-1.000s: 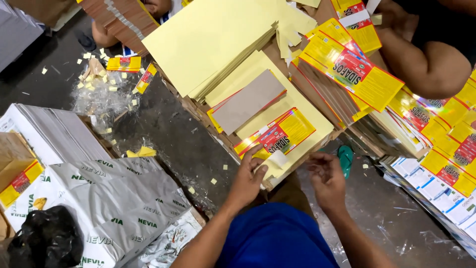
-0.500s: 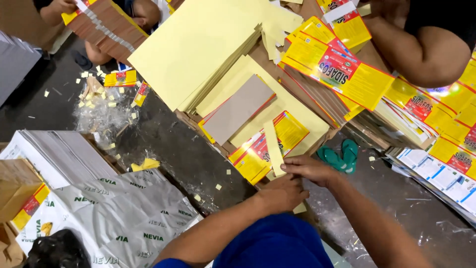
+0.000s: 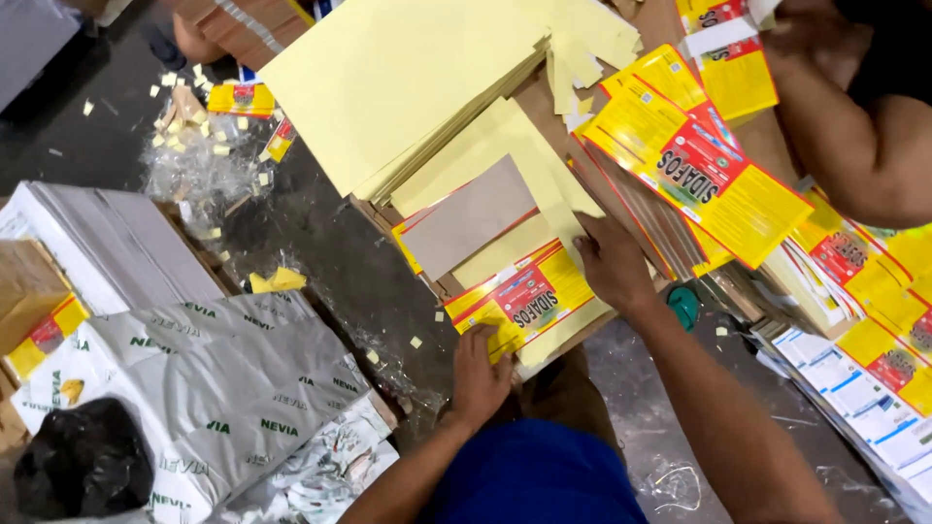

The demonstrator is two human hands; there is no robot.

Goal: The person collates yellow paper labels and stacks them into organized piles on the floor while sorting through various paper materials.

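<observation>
The left hand (image 3: 481, 374) is pinching the near corner of a yellow and red printed label sheet (image 3: 524, 299), fingers closed on its edge, while the right hand (image 3: 610, 264) is lying flat with fingers spread on the far right side of the same sheet, pressing it down. The two hands are sitting apart, one at each end of the sheet. The sheet is resting on top of a pile of pale yellow backing papers (image 3: 505, 165) on a brown board, just beside a grey card rectangle (image 3: 468, 215) that is lying tilted on the pile. A larger stack of plain yellow sheets (image 3: 398, 78) is lying beyond it. To the right, more printed yellow labels (image 3: 694, 175) are fanning out, and another person's arm (image 3: 854, 146) is reaching over them. On the left, silver wrapped packs (image 3: 209, 374) are lying on the dark floor, with small yellow paper scraps (image 3: 277, 281) scattered near crumpled clear plastic (image 3: 199, 165).
</observation>
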